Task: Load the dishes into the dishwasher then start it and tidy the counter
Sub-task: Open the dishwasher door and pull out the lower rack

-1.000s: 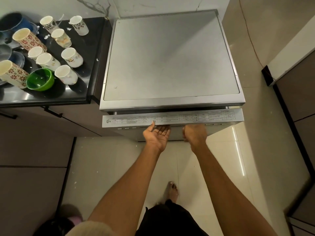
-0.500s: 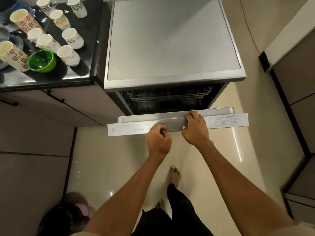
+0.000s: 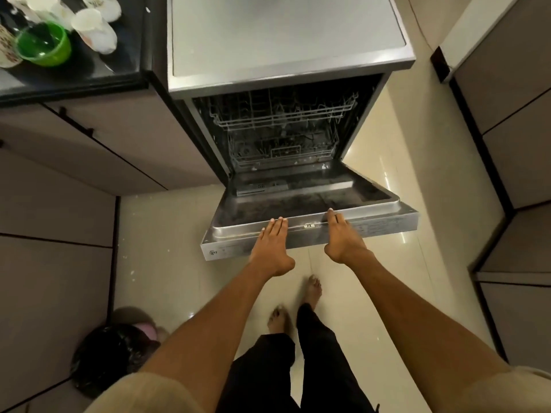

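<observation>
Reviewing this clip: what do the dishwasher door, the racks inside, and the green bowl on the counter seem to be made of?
Dishwasher door: looks like stainless steel, brushed outside and duller on the inner liner, with soft grey reflections. Racks: thin wire grid, probably coated metal; the coating cannot be told. Green bowl: glossy with bright highlights and seemingly translucent, likely plastic, though glazed ceramic is possible. Both hands, left hand and right hand, rest flat on the door's edge.

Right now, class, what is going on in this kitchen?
A person is lowering the dishwasher door, with the left hand and right hand laid flat on its top edge. The door is most of the way down and the racks inside look empty. The cups and green bowl sit on the counter, not yet loaded.
</observation>
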A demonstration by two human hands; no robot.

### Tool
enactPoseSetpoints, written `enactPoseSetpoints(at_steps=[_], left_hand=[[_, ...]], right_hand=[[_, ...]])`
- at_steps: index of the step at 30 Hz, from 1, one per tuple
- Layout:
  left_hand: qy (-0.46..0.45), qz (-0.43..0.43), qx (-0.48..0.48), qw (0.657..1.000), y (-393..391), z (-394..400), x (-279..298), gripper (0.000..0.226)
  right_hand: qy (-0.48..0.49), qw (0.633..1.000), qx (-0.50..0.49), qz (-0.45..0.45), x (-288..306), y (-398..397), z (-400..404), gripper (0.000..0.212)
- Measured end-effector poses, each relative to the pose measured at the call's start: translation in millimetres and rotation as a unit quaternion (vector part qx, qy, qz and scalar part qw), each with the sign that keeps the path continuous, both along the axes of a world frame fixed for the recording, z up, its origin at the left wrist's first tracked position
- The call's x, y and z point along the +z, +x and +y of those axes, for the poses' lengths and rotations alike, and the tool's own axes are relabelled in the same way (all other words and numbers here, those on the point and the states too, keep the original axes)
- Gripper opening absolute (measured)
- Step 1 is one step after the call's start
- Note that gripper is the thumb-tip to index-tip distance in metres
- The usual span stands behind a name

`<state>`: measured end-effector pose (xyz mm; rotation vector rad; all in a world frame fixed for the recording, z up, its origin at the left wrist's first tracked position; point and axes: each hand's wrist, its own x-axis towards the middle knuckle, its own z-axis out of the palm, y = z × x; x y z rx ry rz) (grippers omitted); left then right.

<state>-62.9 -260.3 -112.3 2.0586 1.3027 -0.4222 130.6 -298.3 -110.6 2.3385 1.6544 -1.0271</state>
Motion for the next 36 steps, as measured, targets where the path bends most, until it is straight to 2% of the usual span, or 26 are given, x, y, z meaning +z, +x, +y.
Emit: enactPoseSetpoints(at_steps=[7,10,13,15,22,26,36], left_hand=[[-0.018,0.008,0.006,1.000,7,-27,-41,0.101],[-0.023,0.028,-0.009,0.999,10,-37,-66,0.097],[-0.031,0.044,-0.010,0.998,11,-54,-85,0.094],[-0.042,0.051,-0.004,0.998,12,-68,-102,0.093],[-0.086,0.063,0.028,0.994,16,-115,-174,0.090],[-0.098,0.077,0.032,0.992,15,-141,-223,0.087],[-0.123,0.089,0.040,0.988,16,-176,-324,0.088]], right_hand=[[-0.027,0.998,0.037,-0.036,-38,2,-34,0.084],[-0.019,0.997,0.054,-0.044,-58,5,-46,0.069],[0.001,0.998,0.054,-0.032,-76,9,-59,0.042],[0.004,0.998,0.051,-0.030,-91,13,-69,0.036],[-0.047,0.986,0.157,-0.018,-165,26,-120,0.071],[-0.075,0.979,0.189,-0.032,-217,22,-147,0.075],[-0.114,0.972,0.196,-0.063,-329,4,-188,0.086]])
